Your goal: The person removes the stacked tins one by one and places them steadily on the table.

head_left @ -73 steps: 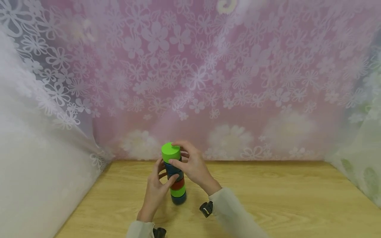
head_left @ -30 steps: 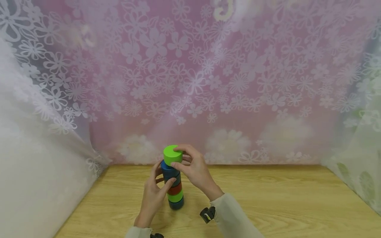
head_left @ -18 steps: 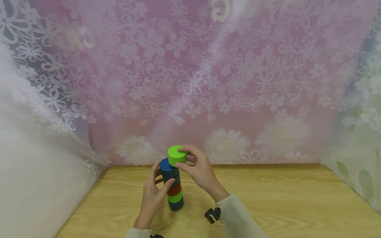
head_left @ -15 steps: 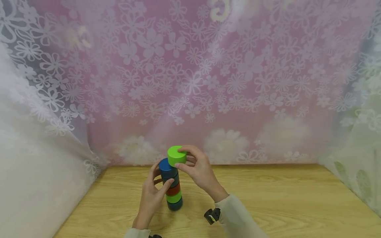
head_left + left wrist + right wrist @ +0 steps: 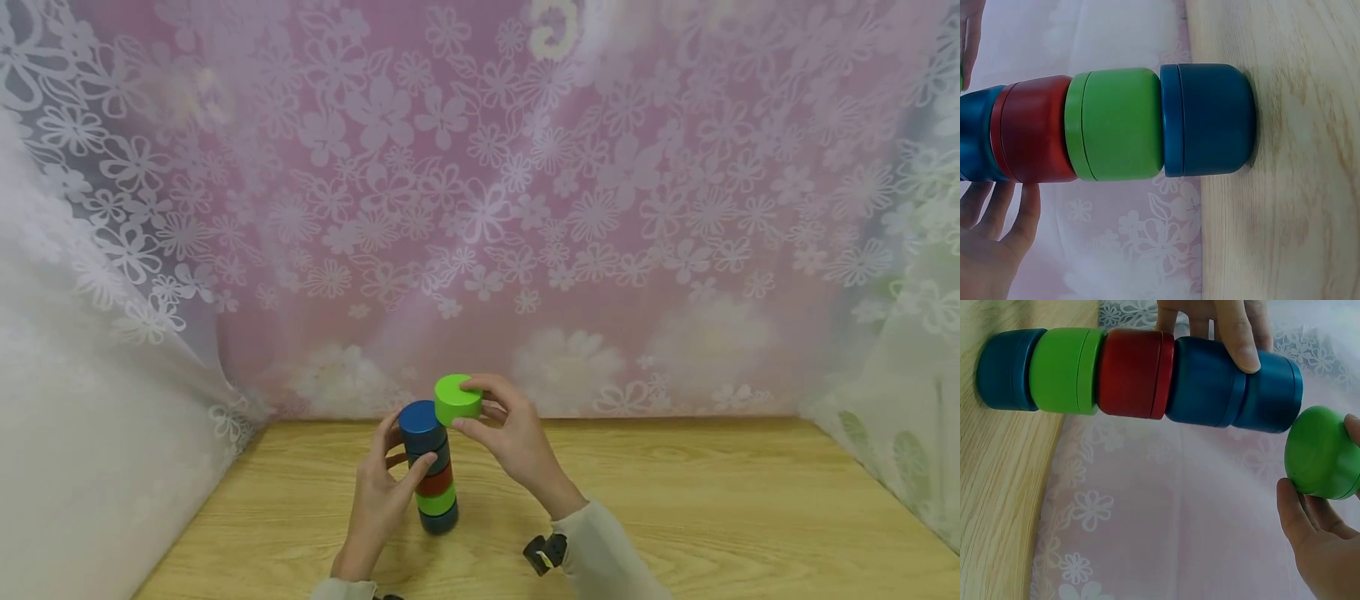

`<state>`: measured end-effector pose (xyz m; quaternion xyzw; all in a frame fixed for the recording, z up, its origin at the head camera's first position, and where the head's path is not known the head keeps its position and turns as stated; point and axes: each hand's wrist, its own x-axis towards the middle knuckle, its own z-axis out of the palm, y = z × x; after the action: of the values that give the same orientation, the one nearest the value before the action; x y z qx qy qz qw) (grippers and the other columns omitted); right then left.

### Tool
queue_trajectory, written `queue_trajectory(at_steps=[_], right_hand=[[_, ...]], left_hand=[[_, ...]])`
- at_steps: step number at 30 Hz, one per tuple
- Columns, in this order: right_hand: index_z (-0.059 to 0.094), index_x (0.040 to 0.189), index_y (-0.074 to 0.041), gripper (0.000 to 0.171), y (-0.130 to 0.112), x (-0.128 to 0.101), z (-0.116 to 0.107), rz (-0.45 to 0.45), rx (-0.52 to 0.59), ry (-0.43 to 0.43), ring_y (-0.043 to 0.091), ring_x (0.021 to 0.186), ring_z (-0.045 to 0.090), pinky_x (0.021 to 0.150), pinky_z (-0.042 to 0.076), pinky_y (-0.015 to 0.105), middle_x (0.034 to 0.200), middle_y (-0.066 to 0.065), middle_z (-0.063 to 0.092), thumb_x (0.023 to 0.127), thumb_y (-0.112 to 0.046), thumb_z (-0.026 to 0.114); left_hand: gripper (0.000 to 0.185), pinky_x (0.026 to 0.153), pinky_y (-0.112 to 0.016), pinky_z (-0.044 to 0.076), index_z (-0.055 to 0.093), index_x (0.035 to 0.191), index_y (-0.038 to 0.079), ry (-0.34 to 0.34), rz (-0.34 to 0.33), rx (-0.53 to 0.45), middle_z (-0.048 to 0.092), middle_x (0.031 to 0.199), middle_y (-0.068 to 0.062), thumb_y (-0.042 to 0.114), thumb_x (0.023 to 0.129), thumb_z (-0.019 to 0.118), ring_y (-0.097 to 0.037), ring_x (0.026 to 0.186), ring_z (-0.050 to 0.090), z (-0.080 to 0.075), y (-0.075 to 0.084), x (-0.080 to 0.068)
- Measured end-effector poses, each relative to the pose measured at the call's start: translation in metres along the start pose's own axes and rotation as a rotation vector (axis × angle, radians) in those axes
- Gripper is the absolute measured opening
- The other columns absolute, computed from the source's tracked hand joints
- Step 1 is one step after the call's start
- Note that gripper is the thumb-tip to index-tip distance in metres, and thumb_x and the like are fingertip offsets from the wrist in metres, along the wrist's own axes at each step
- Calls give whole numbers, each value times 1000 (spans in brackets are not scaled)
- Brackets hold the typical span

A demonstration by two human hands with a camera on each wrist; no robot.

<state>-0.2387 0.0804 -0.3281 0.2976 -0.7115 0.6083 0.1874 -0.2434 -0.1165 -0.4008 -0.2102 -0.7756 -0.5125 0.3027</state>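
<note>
A stack of round blocks stands upright on the wooden table: blue at the bottom, then green, red and two blue ones. My left hand grips its upper blue blocks, thumb in front and fingers behind. My right hand pinches a single green block in the air, just right of the stack's blue top and apart from it. The left wrist view shows the lower blocks standing on the wood. In the right wrist view the green block lies between thumb and fingers.
A pink flowered curtain closes off the back of the table, with white lace drapes at the left and right. Bare wood stretches to the right of the stack. A dark camera strap sits on my right wrist.
My right hand has lifted the green block off the top of the stack and carried it a little right, baring the blue block beneath. My left hand keeps its hold.
</note>
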Motion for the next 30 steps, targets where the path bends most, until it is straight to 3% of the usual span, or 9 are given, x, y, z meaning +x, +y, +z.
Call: queue_trajectory(at_steps=[8, 12, 17, 30], right_hand=[[64, 126, -1, 40, 7, -6, -11, 2, -27, 14, 35, 120, 59, 100, 52, 43, 135, 18, 57, 88, 4, 76], [64, 125, -2, 39, 11, -9, -17, -5, -40, 13, 34, 119, 59, 102, 50, 47, 135, 18, 58, 88, 3, 76], [65, 122, 0, 37, 17, -13, -22, -8, -17, 7, 37, 118, 60, 98, 53, 43, 134, 20, 57, 87, 5, 76], [63, 121, 2, 36, 27, -24, -35, 55, -37, -19, 40, 117, 61, 96, 55, 42, 135, 25, 56, 87, 6, 75]], left_hand=[[69, 80, -43, 60, 44, 147, 3, -1, 15, -12, 66, 122, -18, 1, 87, 80, -35, 107, 66, 0, -1, 0], [68, 82, -44, 59, 44, 147, 3, -6, -3, -26, 66, 123, -18, 3, 89, 79, -34, 108, 66, 0, 1, -1], [68, 83, -46, 59, 44, 148, 3, -11, -20, -27, 65, 124, -18, 5, 89, 79, -34, 110, 65, -2, 1, -1], [68, 83, -45, 59, 44, 147, 1, -8, -3, -10, 66, 123, -19, 4, 89, 79, -34, 110, 65, -1, 0, 0]])
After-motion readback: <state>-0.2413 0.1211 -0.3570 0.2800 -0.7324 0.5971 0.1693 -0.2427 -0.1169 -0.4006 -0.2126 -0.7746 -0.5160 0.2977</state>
